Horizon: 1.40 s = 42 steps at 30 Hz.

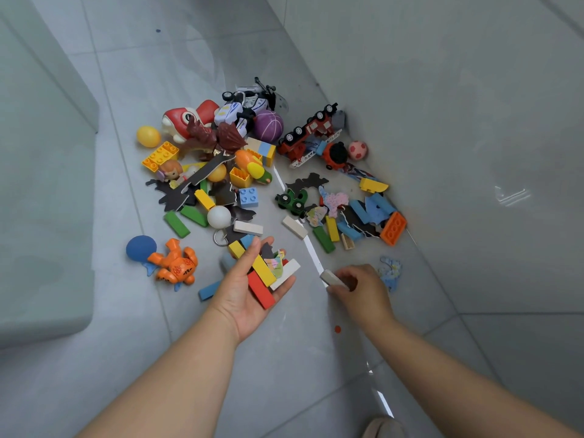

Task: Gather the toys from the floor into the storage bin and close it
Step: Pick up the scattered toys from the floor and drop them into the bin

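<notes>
Left hand (243,298) is palm up just above the floor (94,390), fingers fairly straight, not clenched. A red block (260,289), yellow block (264,270), white block (286,273) and a small puzzle piece (275,263) lie stacked across its palm and fingers. Right hand (363,289) is knuckles up, low to the floor, pinching a grey block (331,277) between thumb and fingertips. A pale blue puzzle piece (390,270) lies flat just beside it on the wall side. A small red spot (337,328) sits on the tile near the right wrist.

The toys (240,197) are scattered on the floor beyond both hands, in the corner against the wall (442,121). Nearest: a blue block (208,290) beside the left wrist, an orange crab (177,263) touching a blue ball (141,248). Mid-pile: green blocks (177,224), a white ball (218,216), a green vehicle (292,199), and an orange brick (393,228) by the wall with blue and yellow blocks and dark puzzle pieces around it. Farthest: a yellow ball (148,136), red fish (183,118), brown dragon (215,137), white car (235,110), purple ball (268,125), a fire truck (308,134) tipped on its side, and a pink ball (357,150).

A large pale box shape (41,232) fills the left edge, well apart from the pile. Cannot tell whether it is the storage bin.
</notes>
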{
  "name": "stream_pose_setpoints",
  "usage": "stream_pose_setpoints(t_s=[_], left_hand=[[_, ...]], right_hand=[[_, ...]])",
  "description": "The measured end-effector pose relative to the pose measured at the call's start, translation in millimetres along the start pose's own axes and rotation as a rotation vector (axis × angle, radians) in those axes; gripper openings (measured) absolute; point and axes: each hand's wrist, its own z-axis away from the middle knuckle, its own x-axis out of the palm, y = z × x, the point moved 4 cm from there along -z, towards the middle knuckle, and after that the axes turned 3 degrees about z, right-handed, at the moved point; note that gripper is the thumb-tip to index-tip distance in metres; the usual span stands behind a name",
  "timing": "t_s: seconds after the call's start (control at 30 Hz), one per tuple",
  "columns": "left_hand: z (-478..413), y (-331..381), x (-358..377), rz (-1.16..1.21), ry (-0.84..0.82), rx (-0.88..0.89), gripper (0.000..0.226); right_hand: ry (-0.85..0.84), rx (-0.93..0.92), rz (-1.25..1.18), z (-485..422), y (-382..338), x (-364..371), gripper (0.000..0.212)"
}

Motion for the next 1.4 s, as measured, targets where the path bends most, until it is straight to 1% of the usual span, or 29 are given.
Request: stream_pose_setpoints(t_s=[0.1,0.17,0.3,0.4,0.43,0.5,0.6,0.63,0.67,0.73,0.77,0.8,0.83,0.9,0.97,1.03,1.07,1.13,1.2,1.27,1.33,1.4], left_hand=[[1.0,-0.6,-0.7,-0.008,-0.006,-0.009,0.037],[1.3,1.1,-1.0,-0.003,-0.003,-0.001,0.032],[3.9,3.9,-0.1,0.004,0.006,0.008,0.028],[8.9,6.5,5.4,0.003,0.042,0.045,0.028],[11.2,7.9,7.9,0.019,0.069,0.068,0.031],[16.1,12.7,13.6,0.074,0.136,0.122,0.043],[31.2,30.1,32.0,0.159,0.122,0.213,0.057],[38.8,40.0,38.6,0.166,0.123,0.261,0.058],[48.1,53.2,44.0,0.163,0.144,0.335,0.055],[71.5,89.8,48.7,0.117,0.282,0.565,0.034],[87.4,112.4,48.9,0.089,0.365,0.7,0.029],[106.4,136.9,48.1,0.094,0.419,0.827,0.03],[126.8,162.1,45.5,0.122,0.447,0.93,0.03],[166.3,209.3,32.0,0.197,0.454,1.074,0.03],[201.5,247.7,5.9,0.261,0.477,1.202,0.027],[226.0,271.8,-29.4,0.279,0.581,1.316,0.022],[233.8,277.0,-46.1,0.282,0.626,1.34,0.021],[238.3,278.9,-74.2,0.234,0.67,1.322,0.026],[231.2,276.1,-94.4,0.123,0.698,1.254,0.028],[225.0,275.0,-102.9,0.032,0.717,1.203,0.021],[225.7,276.2,-94.7,-0.097,0.75,1.231,0.02],[227.2,272.9,-73.1,-0.171,0.697,1.291,0.019]], right_hand=[[0.014,0.026,-0.029,0.5,-2.4,-1.2,0.009],[0.009,0.05,-0.053,1.2,-5.1,-0.6,0.012],[-0.033,0.055,-0.057,2.5,-12.4,-4.5,0.035],[-0.056,0.017,-0.246,9.3,-35.1,-13.5,0.047],[-0.068,-0.015,-0.333,13.1,-49.1,-19.3,0.045],[-0.119,-0.104,-0.473,22.6,-84.0,-32.5,0.033],[-0.212,-0.22,-0.591,37.2,-141.5,-44.5,0.017],[-0.244,-0.251,-0.621,41.7,-161.9,-43.5,0.015],[-0.278,-0.286,-0.657,46.9,-183.7,-41.1,0.015],[-0.353,-0.361,-0.755,58.4,-233.2,-31.9,0.02],[-0.398,-0.4,-0.794,66.0,-260.6,-26.7,0.022],[-0.452,-0.447,-0.822,75.0,-290.4,-20.5,0.024],[-0.512,-0.498,-0.847,86.1,-321.1,-14.7,0.024],[-0.618,-0.582,-0.895,109.8,-379.3,-3.4,0.025],[-0.649,-0.628,-0.904,131.7,-426.2,13.1,0.026],[-0.686,-0.578,-0.884,149.1,-456.6,44.0,0.031],[-0.713,-0.535,-0.866,155.5,-465.0,62.4,0.034],[-0.793,-0.417,-0.872,166.3,-471.7,95.1,0.041],[-0.852,-0.293,-0.924,170.1,-470.0,114.9,0.043],[-0.867,-0.229,-0.925,170.9,-463.6,119.4,0.043],[-0.858,-0.21,-0.94,169.2,-456.3,109.6,0.042],[-0.84,-0.245,-0.986,166.4,-448.7,87.1,0.033]])
